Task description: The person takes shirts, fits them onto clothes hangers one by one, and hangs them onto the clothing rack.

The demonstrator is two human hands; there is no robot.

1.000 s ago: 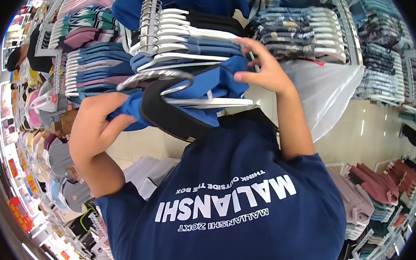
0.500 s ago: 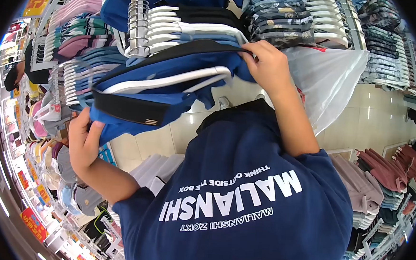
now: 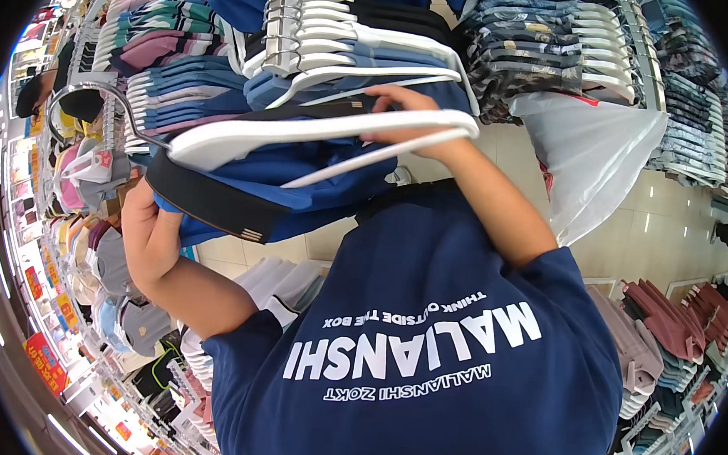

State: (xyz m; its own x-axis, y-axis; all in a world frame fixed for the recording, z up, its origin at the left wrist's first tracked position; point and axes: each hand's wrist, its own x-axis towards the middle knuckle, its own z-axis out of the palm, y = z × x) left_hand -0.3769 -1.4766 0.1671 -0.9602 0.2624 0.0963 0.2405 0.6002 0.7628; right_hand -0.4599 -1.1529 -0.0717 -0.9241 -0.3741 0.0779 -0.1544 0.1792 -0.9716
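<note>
My left hand (image 3: pixel 148 235), at the left, is closed on a blue-and-black shirt (image 3: pixel 216 195) by its near black edge, which has small pale bars. A white hanger (image 3: pixel 303 136) with a metal hook lies above the shirt, one arm fully visible and reaching right. The hook (image 3: pixel 97 88) hangs free at the upper left. Behind that hanger arm, my right hand (image 3: pixel 400 113) has its fingers curled at the shirt's far black edge; the hanger hides part of this hand. Where the hanger's other arm lies cannot be seen.
Just beyond my hands, a rail carries white hangers (image 3: pixel 326 27) with blue and black garments. Patterned shirts (image 3: pixel 525 50) hang further right. A white plastic bag (image 3: pixel 601 159) hangs beside my right forearm. Striped shirts (image 3: pixel 175 45) fill the rack at left. Another person is at the far left.
The white hanger's visible arm has come up out of the shirt, exposing its hook. My right hand has moved left and now lies behind the hanger arm. My left hand still grips the shirt.
</note>
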